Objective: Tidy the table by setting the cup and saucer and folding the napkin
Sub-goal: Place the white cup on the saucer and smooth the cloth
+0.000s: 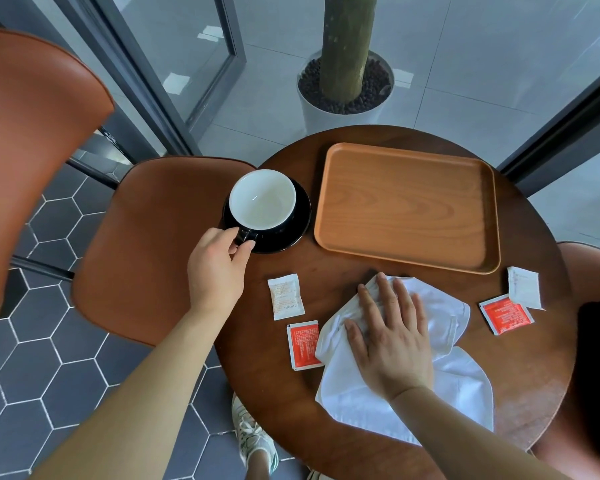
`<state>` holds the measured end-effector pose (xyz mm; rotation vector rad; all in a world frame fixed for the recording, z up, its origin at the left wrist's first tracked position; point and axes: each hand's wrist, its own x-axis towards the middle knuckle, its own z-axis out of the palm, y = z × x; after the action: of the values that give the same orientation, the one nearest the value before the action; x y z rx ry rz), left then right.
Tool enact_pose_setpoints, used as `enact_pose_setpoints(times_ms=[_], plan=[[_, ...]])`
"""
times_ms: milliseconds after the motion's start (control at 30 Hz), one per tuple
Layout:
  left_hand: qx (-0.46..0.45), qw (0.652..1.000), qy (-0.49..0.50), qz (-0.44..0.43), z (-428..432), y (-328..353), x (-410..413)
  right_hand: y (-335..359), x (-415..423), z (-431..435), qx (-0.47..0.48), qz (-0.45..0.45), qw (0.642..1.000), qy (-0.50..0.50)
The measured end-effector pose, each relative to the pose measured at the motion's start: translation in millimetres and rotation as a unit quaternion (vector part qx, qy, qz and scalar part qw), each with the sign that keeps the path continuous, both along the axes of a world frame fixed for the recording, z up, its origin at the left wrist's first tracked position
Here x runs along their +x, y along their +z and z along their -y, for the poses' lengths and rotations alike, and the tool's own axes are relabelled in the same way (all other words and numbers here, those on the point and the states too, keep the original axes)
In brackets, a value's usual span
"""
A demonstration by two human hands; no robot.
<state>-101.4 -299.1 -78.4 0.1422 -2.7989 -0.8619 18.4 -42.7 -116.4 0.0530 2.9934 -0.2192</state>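
While the left hand [219,268] pinches the handle of the white-lined black ceramic cup [262,199] on its black round saucer [291,233], a jerk could tip it

The right hand [392,337] lies flat, fingers spread, on the crumpled white cloth napkin [447,313] beside the wooden tray [409,206]

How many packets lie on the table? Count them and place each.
4: white packet and red packet left of the napkin; red packet and white packet right of it.
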Motion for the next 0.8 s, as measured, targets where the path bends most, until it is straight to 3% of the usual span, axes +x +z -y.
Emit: enact_pose_setpoints(times_ms=[233, 800], plan=[[0.040, 0.999, 0.006, -0.019, -4.0, 0.1, 0.7, 0.6, 0.1, 0.1, 0.001, -0.006, 1.000, -0.001], [0.008, 1.000, -0.018, -0.024, 2.9, -3.0, -4.4, -2.2, -0.4, -1.2, 0.000, -0.009, 1.000, -0.002]])
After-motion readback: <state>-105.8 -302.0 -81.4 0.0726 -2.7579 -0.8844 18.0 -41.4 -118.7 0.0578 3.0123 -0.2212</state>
